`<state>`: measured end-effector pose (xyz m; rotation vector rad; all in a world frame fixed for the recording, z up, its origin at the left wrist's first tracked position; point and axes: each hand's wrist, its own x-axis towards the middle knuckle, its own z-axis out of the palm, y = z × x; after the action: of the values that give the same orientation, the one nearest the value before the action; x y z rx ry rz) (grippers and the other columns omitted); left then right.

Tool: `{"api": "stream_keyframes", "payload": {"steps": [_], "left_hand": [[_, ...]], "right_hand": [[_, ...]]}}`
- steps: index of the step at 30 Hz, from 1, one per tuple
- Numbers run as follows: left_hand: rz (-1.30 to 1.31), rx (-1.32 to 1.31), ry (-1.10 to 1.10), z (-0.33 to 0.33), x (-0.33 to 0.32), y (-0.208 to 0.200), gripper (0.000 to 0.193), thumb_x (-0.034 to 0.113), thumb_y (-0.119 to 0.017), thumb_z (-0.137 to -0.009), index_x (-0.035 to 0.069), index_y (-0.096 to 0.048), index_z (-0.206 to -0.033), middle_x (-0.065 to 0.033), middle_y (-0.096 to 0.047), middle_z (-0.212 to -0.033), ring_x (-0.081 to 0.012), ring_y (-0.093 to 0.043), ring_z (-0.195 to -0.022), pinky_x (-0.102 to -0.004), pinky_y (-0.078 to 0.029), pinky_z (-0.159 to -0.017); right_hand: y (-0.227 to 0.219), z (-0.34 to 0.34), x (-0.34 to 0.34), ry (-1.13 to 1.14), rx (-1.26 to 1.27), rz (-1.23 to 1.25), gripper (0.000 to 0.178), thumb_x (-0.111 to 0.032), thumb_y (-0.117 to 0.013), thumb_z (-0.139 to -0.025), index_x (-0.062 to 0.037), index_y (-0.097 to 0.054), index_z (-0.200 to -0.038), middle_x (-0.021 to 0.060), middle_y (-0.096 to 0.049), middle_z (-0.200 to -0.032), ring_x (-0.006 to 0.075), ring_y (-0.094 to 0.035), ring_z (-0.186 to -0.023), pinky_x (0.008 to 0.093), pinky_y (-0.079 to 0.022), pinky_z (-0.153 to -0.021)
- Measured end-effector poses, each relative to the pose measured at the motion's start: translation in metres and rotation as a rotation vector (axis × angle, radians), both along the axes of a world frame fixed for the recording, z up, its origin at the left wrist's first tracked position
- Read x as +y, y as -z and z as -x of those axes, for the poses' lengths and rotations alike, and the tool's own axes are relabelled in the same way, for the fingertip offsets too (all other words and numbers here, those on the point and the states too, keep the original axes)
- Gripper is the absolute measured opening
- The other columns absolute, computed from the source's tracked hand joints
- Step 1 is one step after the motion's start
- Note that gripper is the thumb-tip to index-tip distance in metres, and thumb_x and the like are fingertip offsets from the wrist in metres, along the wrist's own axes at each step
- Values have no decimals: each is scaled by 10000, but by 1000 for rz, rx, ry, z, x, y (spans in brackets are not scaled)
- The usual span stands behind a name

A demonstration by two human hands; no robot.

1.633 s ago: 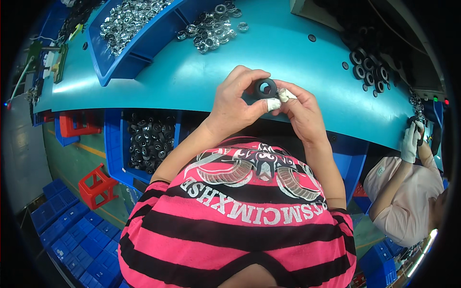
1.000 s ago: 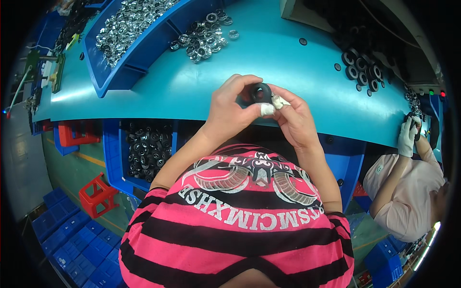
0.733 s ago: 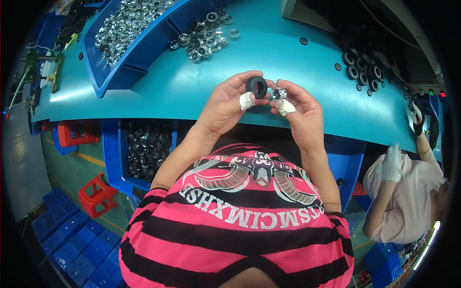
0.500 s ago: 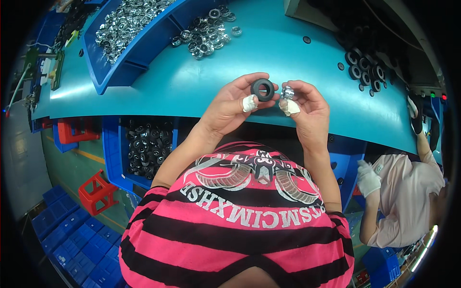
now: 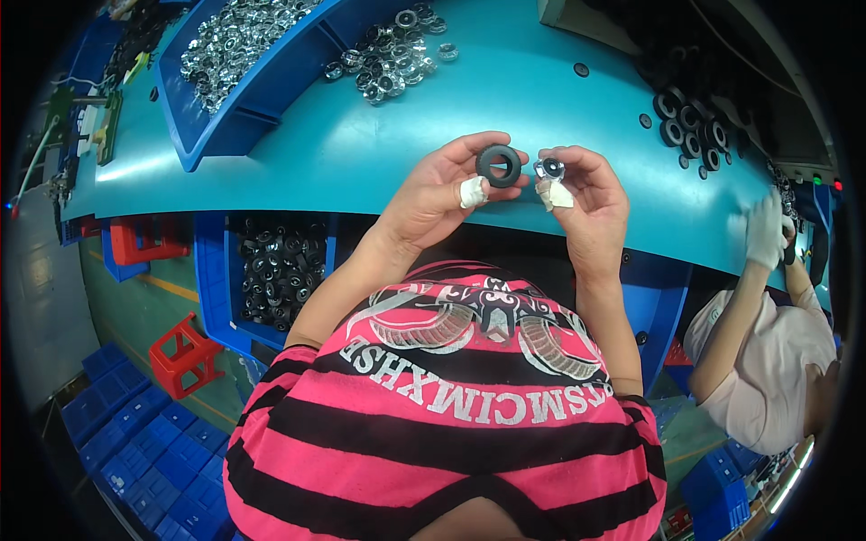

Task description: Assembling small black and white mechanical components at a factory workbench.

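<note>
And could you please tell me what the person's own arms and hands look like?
The left hand and right hand are ungloved, with a white, tape-like wrap on the left thumb and another on the right. The forearms are bare below short, pink-and-black striped fabric sleeves.

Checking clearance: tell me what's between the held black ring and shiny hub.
Head view: left fingertips jut past the black ring; beyond, only teal tabletop shows before the shiny hub.
</note>
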<state>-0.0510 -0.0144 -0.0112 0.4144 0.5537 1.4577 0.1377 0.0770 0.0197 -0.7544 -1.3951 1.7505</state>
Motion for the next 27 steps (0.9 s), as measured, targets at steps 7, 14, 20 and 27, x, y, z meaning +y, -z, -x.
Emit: {"api": "stream_keyframes", "payload": {"steps": [7, 14, 20, 27], "left_hand": [[8, 61, -20, -2, -2, 0, 670, 66, -755, -869, -1, -449, -1461, -172, -616, -1313, -287, -618, -1228, -426, -497, -1074], [35, 152, -11, -8, 1, -5, 645, 80, -735, -902, -14, -447, -1472, -123, -628, -1271, -207, -627, -1158, -372, -515, -1015], [67, 267, -82, -16, 0, -17, 567, 118, -694, -955, -18, -469, -1457, -107, -641, -1226, -153, -624, -1090, -313, -523, -951], [99, 422, -105, -19, 1, -13, 453, 98, -634, -1000, -11, -500, -1419, -102, -653, -1186, -135, -642, -1039, -266, -535, -882]], "right_hand": [[-2, 8, -7, 21, -193, -381, 368, -51, -778, -815, -26, -676, -1168, 98, -692, -1205, 231, -643, -1136, 365, -505, -999], [0, 13, -5, 48, -336, -587, 331, -66, -792, -749, -84, -727, -1073, 56, -701, -1182, 269, -601, -1125, 381, -497, -959], [-3, 19, -14, 176, -419, -942, 379, 38, -776, -690, -88, -719, -1043, 63, -681, -1121, 292, -605, -1057, 393, -506, -893], [5, 20, -15, 171, -418, -991, 429, 78, -753, -680, -68, -702, -1081, 77, -659, -1097, 289, -610, -1025, 385, -515, -859]]}}
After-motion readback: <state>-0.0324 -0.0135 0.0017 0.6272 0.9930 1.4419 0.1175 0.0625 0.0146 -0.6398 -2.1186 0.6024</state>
